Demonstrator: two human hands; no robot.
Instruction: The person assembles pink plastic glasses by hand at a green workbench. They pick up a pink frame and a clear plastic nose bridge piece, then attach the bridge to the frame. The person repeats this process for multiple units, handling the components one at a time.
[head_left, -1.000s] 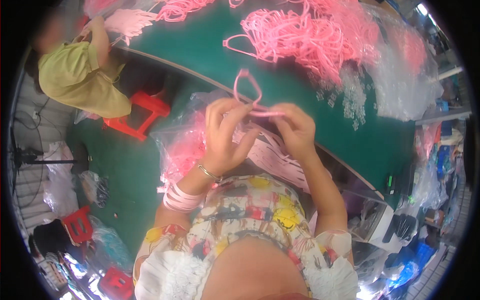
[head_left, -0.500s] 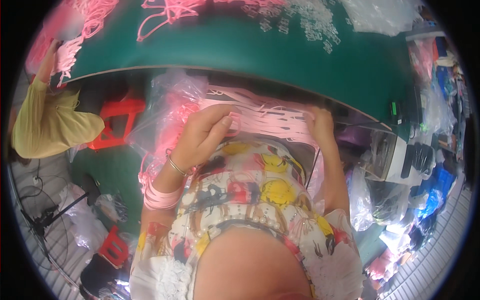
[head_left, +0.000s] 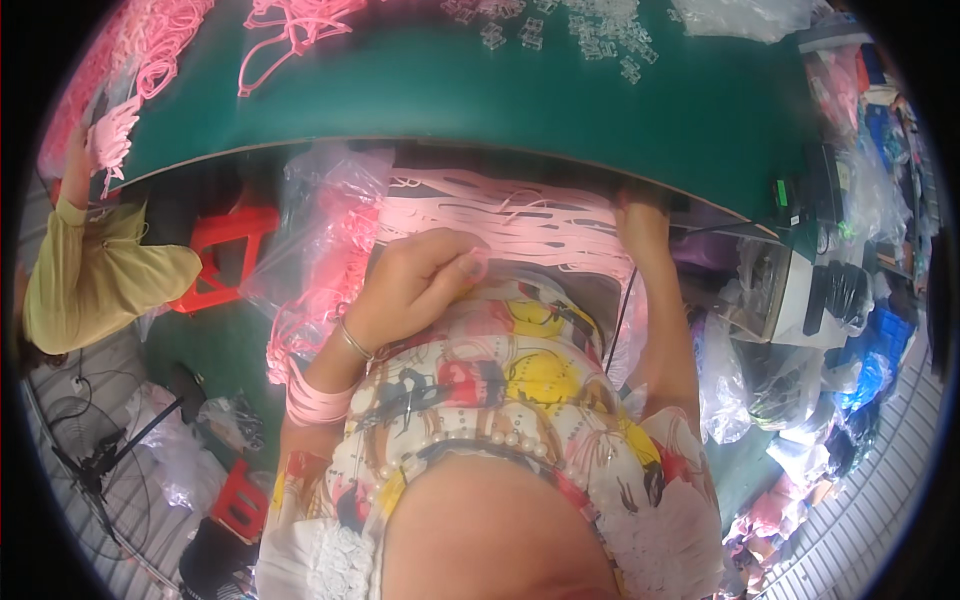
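Observation:
Pink straps (head_left: 500, 222) lie side by side in a flat bundle across my lap, just below the table's edge. My left hand (head_left: 415, 283) is closed in front of them, with a small pink strap loop (head_left: 480, 263) pinched between thumb and finger. More pink strap (head_left: 318, 403) is wound round my left forearm, beneath a bangle. At the right end of the bundle, my right hand (head_left: 642, 225) is curled round the straps. Its fingertips are in shadow under the table edge.
The green table (head_left: 450, 105) carries pink strap heaps (head_left: 300, 25) and clear plastic buckles (head_left: 605, 30). A clear bag (head_left: 330, 200) of pink pieces hangs at my left, near a red stool (head_left: 225, 255). A person in a yellow-green top (head_left: 105, 280) works at far left.
My left hand has moved a little down, away from the strap bundle, keeping the pink loop. My right hand has shifted slightly up, further under the table edge. The view has tilted slightly.

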